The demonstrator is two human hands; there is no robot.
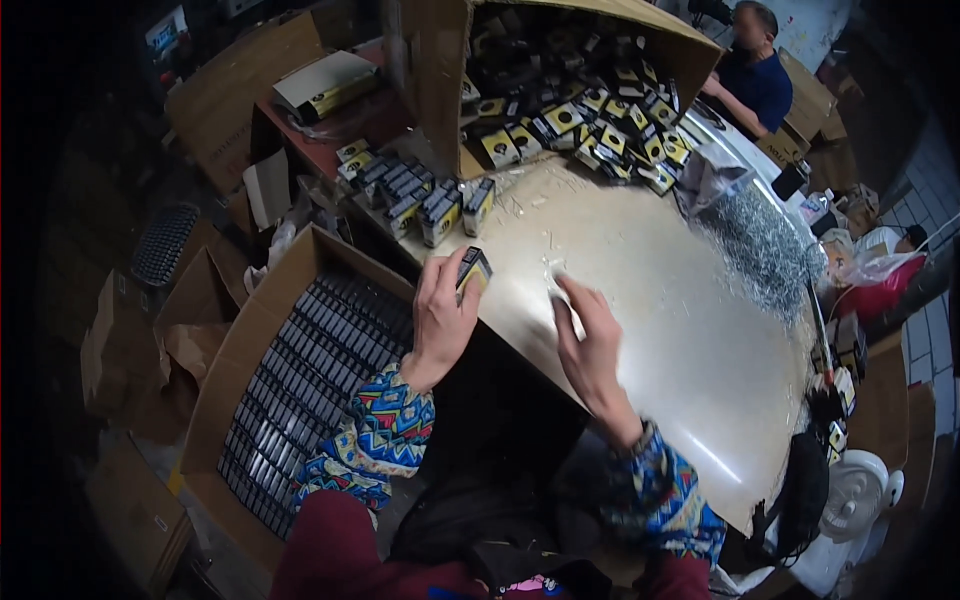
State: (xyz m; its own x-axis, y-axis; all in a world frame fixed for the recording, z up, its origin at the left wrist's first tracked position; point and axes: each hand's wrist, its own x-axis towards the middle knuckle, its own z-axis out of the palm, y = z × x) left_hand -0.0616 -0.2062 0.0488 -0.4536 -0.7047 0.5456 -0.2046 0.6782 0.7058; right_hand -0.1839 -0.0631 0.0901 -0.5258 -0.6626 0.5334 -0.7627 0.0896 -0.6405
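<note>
My left hand [442,318] is closed round a small black and yellow box [474,270] and holds it upright at the table's near left edge. Over the pale tabletop [660,330], my right hand [592,340] has its thumb and forefinger drawn toward each other by a tiny shiny sliver [554,270]; what they grip is too small to name. Just beyond my left hand stand several similar boxes in rows [412,196]. Below my left forearm, an open carton [215,425] is packed with rows of dark boxes [310,370].
A large carton [455,90] lies on its side at the back, spilling many black and yellow boxes [600,125]. A heap of thin silvery metal pieces [765,250] covers the table's right side. A person [760,75] sits at the far right. A white fan [855,495] stands at lower right.
</note>
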